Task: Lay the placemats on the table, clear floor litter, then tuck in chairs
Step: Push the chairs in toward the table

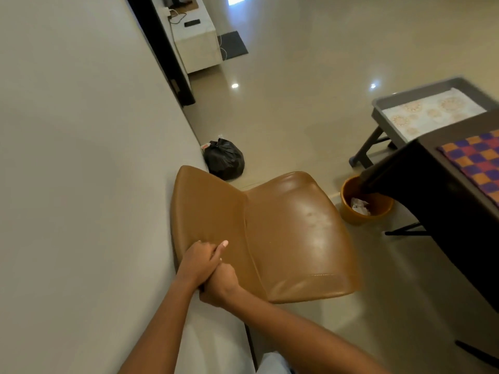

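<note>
A tan leather chair (pixel 291 233) stands against the wall on the left, its seat facing the dark table (pixel 432 201) at the right. Both hands grip the top edge of its backrest side by side: my left hand (pixel 201 261) with the thumb laid on the leather, my right hand (pixel 220 286) just below it, fingers curled round the edge. A purple-and-orange checked placemat (pixel 475 160) lies on the table. A floral placemat (pixel 429 114) lies on a grey folding table (pixel 378 110) beyond.
An orange bin (pixel 348 209) holding crumpled paper sits on the floor by the table's corner. A tied black rubbish bag (pixel 224 159) lies by the wall behind the chair. A white cabinet (pixel 197 47) and a dark mat (pixel 235 44) are far back.
</note>
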